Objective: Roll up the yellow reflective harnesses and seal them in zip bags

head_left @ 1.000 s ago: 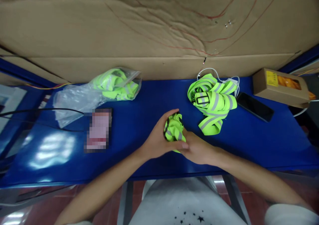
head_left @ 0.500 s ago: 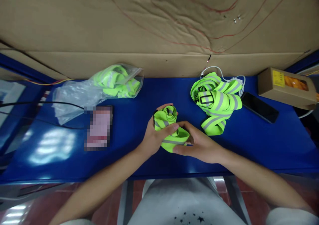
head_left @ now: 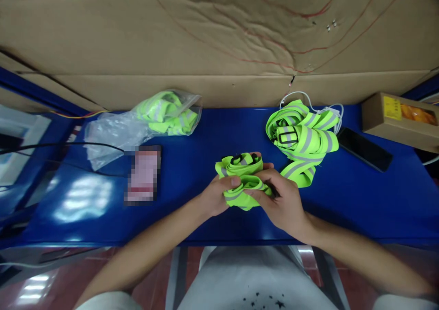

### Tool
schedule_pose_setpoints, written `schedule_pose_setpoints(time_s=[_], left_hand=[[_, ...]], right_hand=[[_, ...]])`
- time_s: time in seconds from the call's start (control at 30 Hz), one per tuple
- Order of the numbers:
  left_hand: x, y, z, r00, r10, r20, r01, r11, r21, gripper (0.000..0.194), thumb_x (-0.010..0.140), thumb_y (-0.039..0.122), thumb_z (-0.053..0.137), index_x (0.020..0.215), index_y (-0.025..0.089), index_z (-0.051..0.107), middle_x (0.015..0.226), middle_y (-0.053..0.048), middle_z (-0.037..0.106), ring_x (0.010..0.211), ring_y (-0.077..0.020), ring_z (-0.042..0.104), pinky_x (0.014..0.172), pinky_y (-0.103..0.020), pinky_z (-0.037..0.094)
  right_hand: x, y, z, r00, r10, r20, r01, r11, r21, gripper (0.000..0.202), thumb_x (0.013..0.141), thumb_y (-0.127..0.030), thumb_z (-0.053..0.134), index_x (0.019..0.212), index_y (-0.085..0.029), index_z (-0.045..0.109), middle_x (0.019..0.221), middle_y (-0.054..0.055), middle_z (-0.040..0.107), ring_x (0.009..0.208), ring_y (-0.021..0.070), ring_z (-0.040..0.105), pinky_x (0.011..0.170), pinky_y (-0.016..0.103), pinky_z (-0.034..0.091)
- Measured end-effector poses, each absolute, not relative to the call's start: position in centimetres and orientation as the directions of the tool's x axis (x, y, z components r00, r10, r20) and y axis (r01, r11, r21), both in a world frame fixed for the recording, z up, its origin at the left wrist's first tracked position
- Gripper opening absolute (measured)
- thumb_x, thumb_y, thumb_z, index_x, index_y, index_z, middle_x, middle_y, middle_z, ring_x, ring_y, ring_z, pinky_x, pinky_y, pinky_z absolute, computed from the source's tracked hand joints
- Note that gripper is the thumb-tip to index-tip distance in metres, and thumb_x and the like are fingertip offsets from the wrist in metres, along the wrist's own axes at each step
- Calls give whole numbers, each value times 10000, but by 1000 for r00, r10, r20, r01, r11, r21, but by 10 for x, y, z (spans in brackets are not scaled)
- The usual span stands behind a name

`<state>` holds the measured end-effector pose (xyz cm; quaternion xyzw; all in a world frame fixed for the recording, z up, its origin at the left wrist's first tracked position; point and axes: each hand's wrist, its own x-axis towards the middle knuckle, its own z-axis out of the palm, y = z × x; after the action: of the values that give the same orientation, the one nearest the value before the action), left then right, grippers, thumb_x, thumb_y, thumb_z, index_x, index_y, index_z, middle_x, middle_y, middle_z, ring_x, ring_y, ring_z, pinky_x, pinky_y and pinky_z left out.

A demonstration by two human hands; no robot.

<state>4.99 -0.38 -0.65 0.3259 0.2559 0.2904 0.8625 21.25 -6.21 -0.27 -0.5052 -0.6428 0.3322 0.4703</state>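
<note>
A coiled neon-yellow reflective strap [head_left: 244,200] is held above the near part of the blue table. My left hand [head_left: 219,193] grips it from the left, with the thumb across its front and fingertips showing behind. From the right, my right hand [head_left: 283,200] pinches the folded loops between thumb and fingers. Farther right lies a loose pile of the same strap [head_left: 303,141] with a black buckle [head_left: 288,137] on top. At the back left, a clear plastic bag [head_left: 116,134] contains more neon strap [head_left: 166,111].
A phone with a blurred screen [head_left: 143,175] lies on the blue table [head_left: 192,150] at the left. A black phone [head_left: 365,150], white cable [head_left: 302,94] and cardboard box [head_left: 377,113] are at the right. Cardboard [head_left: 144,40] covers the back.
The held strap has turned and sits slightly farther right, its loops now pressed side by side. My right hand has moved up around its right edge. The whole view has shifted a little.
</note>
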Motion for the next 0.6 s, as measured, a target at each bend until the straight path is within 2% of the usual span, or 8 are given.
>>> schedule_pose_setpoints(time_s=[0.1, 0.17, 0.23, 0.27, 0.37, 0.47, 0.53, 0.6], left_hand=[[48, -8, -4, 723, 666, -182, -359, 588, 725, 746, 623, 558, 885, 1279, 266, 681, 1357, -127, 681, 1280, -415, 629, 1011, -573, 551], [46, -12, -3, 713, 696, -85, -401, 505, 764, 668, 634, 544, 904, 1225, 296, 716, 1406, -89, 651, 1393, -386, 541, 1134, -573, 464], [46, -16, -3, 679, 734, -27, -437, 433, 788, 656, 615, 541, 928, 1198, 312, 732, 1421, -55, 637, 1440, -357, 492, 1205, -533, 397], [46, -17, -4, 670, 742, -36, -439, 434, 787, 678, 605, 539, 935, 1209, 309, 728, 1408, -54, 644, 1424, -356, 511, 1201, -519, 406], [48, -21, -4, 694, 702, -158, -390, 552, 737, 789, 587, 572, 918, 1276, 268, 682, 1317, -90, 690, 1273, -381, 630, 1064, -519, 532], [53, -21, -2, 699, 681, -219, -339, 585, 737, 729, 669, 617, 804, 1277, 240, 663, 1185, -104, 738, 1159, -380, 685, 920, -504, 595], [55, -19, -2, 669, 712, -212, -338, 545, 767, 599, 750, 586, 708, 1241, 244, 673, 1081, -92, 762, 1092, -363, 712, 839, -479, 606], [57, -18, -4, 643, 734, -219, -341, 531, 776, 504, 777, 534, 663, 1194, 251, 689, 1023, -78, 772, 1019, -343, 733, 774, -450, 604]], right_hand=[[214, -64, -11, -68, 893, 445, 415, 431, -801, 87, 956, -264, 649, 1033, -263, 608, 788, -14, 673, 648, 149, 611, 608, 286, 460], [218, -63, -16, -190, 774, 604, 505, 605, -615, 66, 981, -319, 589, 960, -274, 633, 700, -9, 633, 623, 167, 573, 606, 323, 415], [223, -60, -19, -312, 660, 684, 556, 711, -432, 216, 1009, -405, 525, 888, -279, 652, 624, 2, 583, 606, 183, 536, 605, 355, 378], [224, -59, -19, -341, 636, 692, 569, 726, -386, 266, 1019, -437, 498, 876, -278, 655, 613, 9, 573, 605, 189, 527, 603, 364, 370], [222, -56, -17, -312, 649, 694, 556, 717, -421, 232, 1020, -429, 486, 927, -265, 621, 650, 18, 578, 600, 193, 510, 585, 362, 364], [213, -54, -15, -144, 702, 698, 508, 657, -556, 85, 941, -328, 588, 966, -267, 535, 666, -13, 506, 576, 174, 454, 565, 335, 358], [208, -53, -14, 1, 721, 693, 523, 590, -615, 201, 859, -285, 651, 972, -278, 485, 733, -15, 471, 652, 186, 485, 620, 344, 413], [206, -50, -14, 65, 715, 696, 556, 553, -620, 298, 816, -280, 658, 1049, -288, 473, 932, 37, 527, 869, 243, 576, 771, 429, 498]])
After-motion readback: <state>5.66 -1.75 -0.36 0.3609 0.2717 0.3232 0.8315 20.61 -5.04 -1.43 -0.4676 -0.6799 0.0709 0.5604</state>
